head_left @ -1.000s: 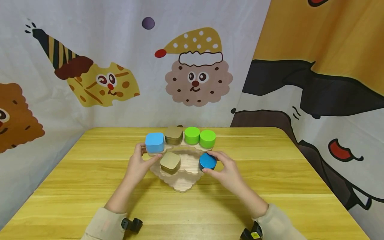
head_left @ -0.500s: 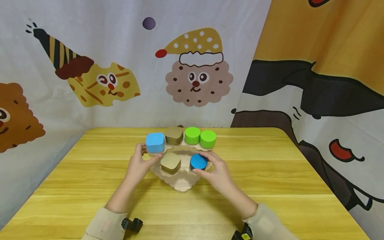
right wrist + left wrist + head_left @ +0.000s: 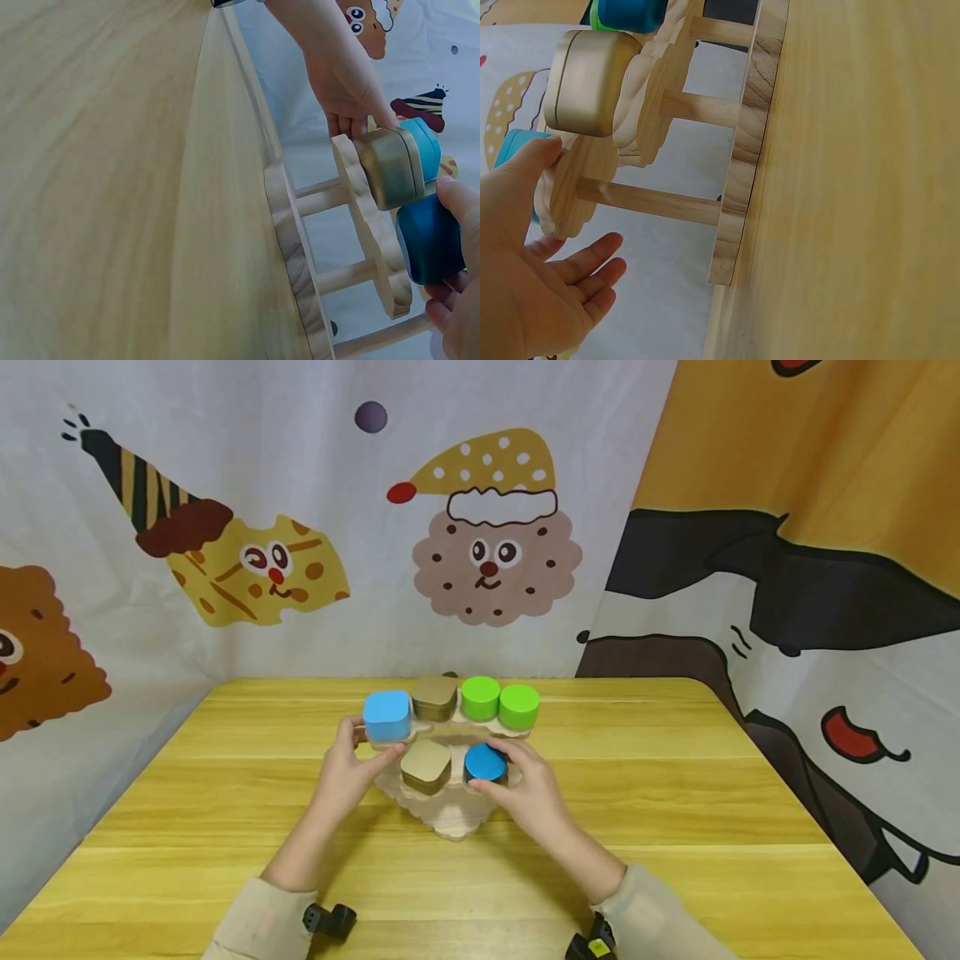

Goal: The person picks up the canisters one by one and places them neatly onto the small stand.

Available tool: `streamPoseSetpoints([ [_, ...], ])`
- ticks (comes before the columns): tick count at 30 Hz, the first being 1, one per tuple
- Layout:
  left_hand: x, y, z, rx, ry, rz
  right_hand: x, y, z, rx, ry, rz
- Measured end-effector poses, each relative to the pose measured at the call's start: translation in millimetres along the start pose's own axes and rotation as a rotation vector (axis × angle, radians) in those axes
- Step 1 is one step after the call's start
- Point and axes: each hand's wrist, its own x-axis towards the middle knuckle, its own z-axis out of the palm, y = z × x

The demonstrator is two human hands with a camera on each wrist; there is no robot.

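A tiered wooden stand (image 3: pixel 452 820) with scalloped shelves on pegs rises from the table. My left hand (image 3: pixel 347 770) pinches the left end of its top shelf, thumb above and index finger beneath, beside a light blue square tin (image 3: pixel 387 715); the other fingers (image 3: pixel 592 259) stay off the wood. On the shelf below sits a gold square tin (image 3: pixel 426 764). To its right, my right hand (image 3: pixel 528 787) grips a dark blue round tin (image 3: pixel 484 763) between thumb and fingers. In the right wrist view the blue tin (image 3: pixel 430 238) is close over the shelf's right part.
A brown square tin (image 3: pixel 435 698) and two green round tins, the left one (image 3: pixel 480 698) and the right one (image 3: pixel 519 707), share the top shelf with the light blue tin. The wooden table (image 3: pixel 480 902) ends at a printed curtain (image 3: pixel 315 427) behind the stand.
My right hand has carried the dark blue tin leftward, from the shelf's right end to nearer the gold tin. The left hand and stand have kept their place.
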Motion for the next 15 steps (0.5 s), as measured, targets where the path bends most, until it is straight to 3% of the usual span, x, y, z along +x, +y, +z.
streamPoseSetpoints([
  [15, -0.7, 1.5, -0.8, -0.002, -0.007, 0.003, -0.1, -0.1, 8.3, -0.093, 0.037, 0.014],
])
